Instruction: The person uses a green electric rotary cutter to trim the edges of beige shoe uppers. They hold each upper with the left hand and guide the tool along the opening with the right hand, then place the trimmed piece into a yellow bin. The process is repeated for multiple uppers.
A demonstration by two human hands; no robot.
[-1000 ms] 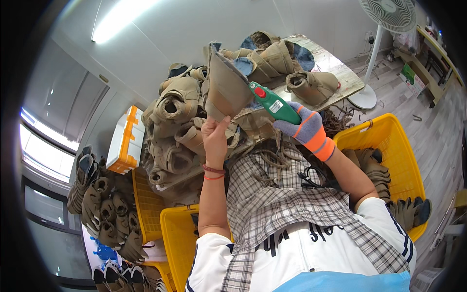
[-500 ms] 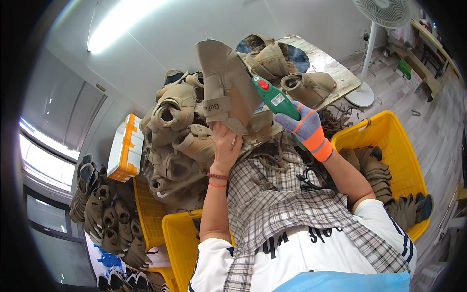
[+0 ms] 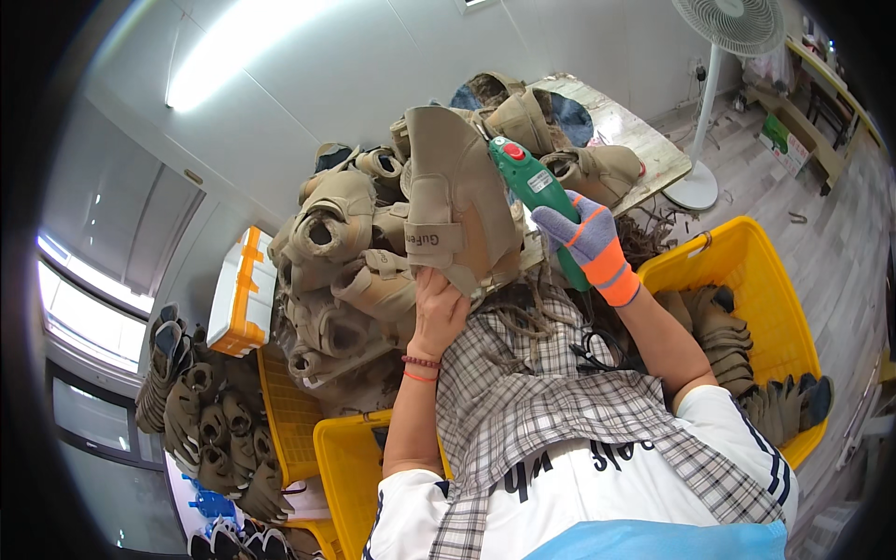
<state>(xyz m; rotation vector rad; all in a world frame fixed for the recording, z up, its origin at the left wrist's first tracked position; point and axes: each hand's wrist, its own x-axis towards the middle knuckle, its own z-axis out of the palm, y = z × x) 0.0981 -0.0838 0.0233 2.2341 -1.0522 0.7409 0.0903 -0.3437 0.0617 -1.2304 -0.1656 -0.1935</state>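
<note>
Above the far pile of boots, the left hand clamps a tan boot upper from below. Just right of it, the gloved right hand grips a green power tool, tip touching the upper's edge.

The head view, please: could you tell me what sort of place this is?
Probably a shoe-making workshop: tan boot uppers lie heaped on the bench, yellow crates hold more pieces, and the right hand holds a green power tool against one upper.

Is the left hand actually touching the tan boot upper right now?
Touching. The head view shows the left hand with its fingers wrapped over the lower edge of the tan boot upper, holding it up; no gap shows between them.
</note>
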